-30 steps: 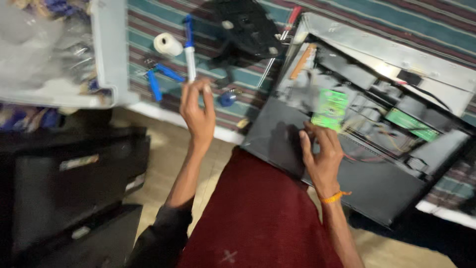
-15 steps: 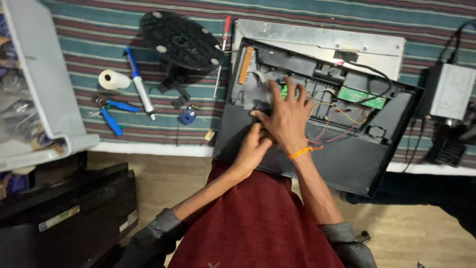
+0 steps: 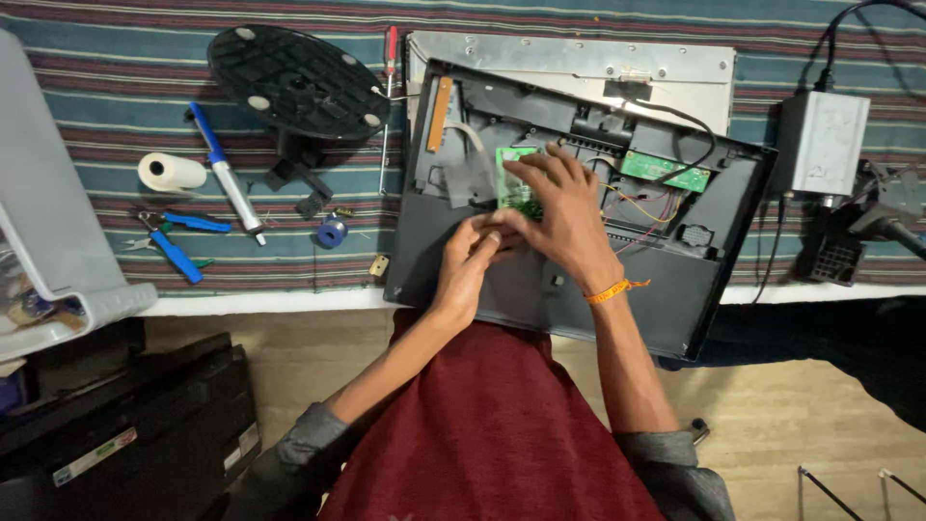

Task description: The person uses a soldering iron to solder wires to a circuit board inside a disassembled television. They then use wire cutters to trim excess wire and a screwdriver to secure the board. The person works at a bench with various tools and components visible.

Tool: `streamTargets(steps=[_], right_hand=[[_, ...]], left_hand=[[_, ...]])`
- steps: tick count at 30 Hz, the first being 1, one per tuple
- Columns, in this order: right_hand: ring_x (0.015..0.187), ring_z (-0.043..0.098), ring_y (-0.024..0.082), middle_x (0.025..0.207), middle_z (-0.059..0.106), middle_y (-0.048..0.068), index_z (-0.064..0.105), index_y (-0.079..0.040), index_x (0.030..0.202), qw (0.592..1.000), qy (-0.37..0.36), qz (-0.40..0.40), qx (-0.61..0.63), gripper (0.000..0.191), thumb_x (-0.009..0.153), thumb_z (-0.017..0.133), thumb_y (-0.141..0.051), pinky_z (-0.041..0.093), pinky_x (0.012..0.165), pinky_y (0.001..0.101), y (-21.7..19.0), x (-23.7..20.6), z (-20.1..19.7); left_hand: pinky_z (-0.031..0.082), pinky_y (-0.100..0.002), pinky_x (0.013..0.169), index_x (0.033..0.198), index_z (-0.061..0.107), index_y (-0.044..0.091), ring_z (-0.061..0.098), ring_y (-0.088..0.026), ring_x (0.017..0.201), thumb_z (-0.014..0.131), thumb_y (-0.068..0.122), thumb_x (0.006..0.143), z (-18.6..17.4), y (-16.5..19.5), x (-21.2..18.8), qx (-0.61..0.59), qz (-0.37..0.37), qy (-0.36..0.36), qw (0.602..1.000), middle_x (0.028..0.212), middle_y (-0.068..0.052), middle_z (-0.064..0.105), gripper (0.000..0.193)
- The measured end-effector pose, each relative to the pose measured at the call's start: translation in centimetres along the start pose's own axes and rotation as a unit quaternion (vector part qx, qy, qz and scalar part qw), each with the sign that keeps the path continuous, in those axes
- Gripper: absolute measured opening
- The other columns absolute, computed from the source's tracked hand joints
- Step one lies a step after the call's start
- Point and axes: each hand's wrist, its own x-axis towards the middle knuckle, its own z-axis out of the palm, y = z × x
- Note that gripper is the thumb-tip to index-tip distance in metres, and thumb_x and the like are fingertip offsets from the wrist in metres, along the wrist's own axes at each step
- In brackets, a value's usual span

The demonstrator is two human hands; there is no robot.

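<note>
An opened black monitor back [image 3: 540, 299] lies on a striped cloth with its metal panel [image 3: 579, 58] behind it. Inside sits a small green circuit board [image 3: 513, 164]. My right hand [image 3: 564, 217], with an orange thread band at the wrist, covers most of this board, fingers curled over its top edge. My left hand [image 3: 463, 265] comes in from below, its fingertips bunched together under my right thumb at the board's lower edge. What they pinch is hidden. A second, long green board [image 3: 666, 172] with coloured wires lies to the right.
Left of the monitor lie a round black stand base [image 3: 289, 82], a red-handled screwdriver [image 3: 389, 87], a blue-and-white pen-like tool [image 3: 227, 178], blue pliers [image 3: 174, 246], a white roll [image 3: 172, 172] and a small blue roll [image 3: 331, 232]. A grey power box [image 3: 820, 140] sits right.
My left hand has put down the blue-and-white tool and moved right to the monitor. My right hand has brought the green board down into the housing.
</note>
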Motion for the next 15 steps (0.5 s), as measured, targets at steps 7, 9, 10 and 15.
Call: streamTargets(steps=[7, 9, 10, 15], right_hand=[[0.128, 0.045, 0.041, 0.139, 0.053, 0.012, 0.058, -0.021, 0.141, 0.998, -0.007, 0.019, -0.056, 0.082, 0.067, 0.086, -0.044, 0.038, 0.095, 0.0575, -3.8, 1.8, 0.8], [0.125, 0.048, 0.038, 0.135, 0.056, 0.01, 0.061, -0.022, 0.142, 0.994, -0.011, 0.016, -0.107, 0.073, 0.075, 0.084, -0.04, 0.039, 0.094, 0.0559, -4.0, 2.1, 0.8], [0.124, 0.05, 0.036, 0.133, 0.058, 0.009, 0.062, -0.022, 0.143, 0.991, -0.013, 0.015, -0.133, 0.068, 0.079, 0.083, -0.038, 0.04, 0.094, 0.0551, -3.9, 2.2, 0.8], [0.104, 0.063, 0.029, 0.115, 0.07, 0.006, 0.072, -0.014, 0.123, 0.995, 0.069, -0.026, -0.073, 0.03, 0.095, 0.077, -0.022, 0.044, 0.094, 0.0461, -2.7, 1.7, 1.5]], left_hand=[[0.054, -0.036, 0.099, 0.124, 0.057, 0.001, 0.063, -0.017, 0.108, 0.048, 0.002, 0.104, -0.3, -1.1, 0.4, -0.037, -0.006, 0.033, 0.999, 0.114, -0.006, 0.062, 0.022], [0.053, -0.036, 0.099, 0.123, 0.057, 0.003, 0.063, -0.017, 0.109, 0.045, 0.001, 0.1, -0.4, -1.2, 0.1, -0.055, -0.009, 0.023, 0.998, 0.115, -0.006, 0.064, 0.026], [0.053, -0.037, 0.101, 0.122, 0.057, 0.002, 0.063, -0.018, 0.11, 0.047, 0.002, 0.101, -0.3, -1.2, 0.0, -0.069, -0.002, 0.018, 0.997, 0.115, -0.007, 0.063, 0.024], [0.053, -0.036, 0.103, 0.117, 0.056, 0.0, 0.063, -0.017, 0.108, 0.051, 0.006, 0.106, 0.4, -2.1, 0.3, -0.122, 0.014, 0.044, 0.991, 0.112, -0.007, 0.063, 0.013]])
